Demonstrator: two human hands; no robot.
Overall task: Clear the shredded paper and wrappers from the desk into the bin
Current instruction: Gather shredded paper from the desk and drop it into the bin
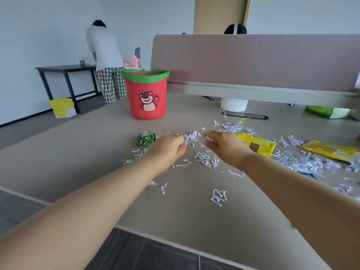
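Head view, forward and down. A broad grey-beige surface (194, 221) carries all the litter, backed by a mauve fabric partition panel (253, 59). Toward the far left of it stands the red plastic bin with a green rim and a bear sticker (147, 94), upright and open, well apart from both hands. Scattered white shredded paper (303, 162) lies thickest at the right, with smaller clumps near the front edge. Two crumpled yellow foil wrappers (259, 145) lie among the shreds at the right, one partly under the right hand; a small green crumpled sweet wrapper (146, 138) lies just beside the left hand.

Left hand (169, 147): fingers curled and pressed together, apparently pinching a few shreds from the small pile between the hands. Right hand (226, 147): fingers curled downward over shreds at the near end of the yellow wrapper; whether they grip anything cannot be told.

Judged step: gathering a first handful; most of the litter is not yet cleared.

Risks: the light strips may slip from a loose pinch and drop during the long carry to the bin; sweeping motions may push shreds over the near edge onto the floor; the light bin may tip if struck.
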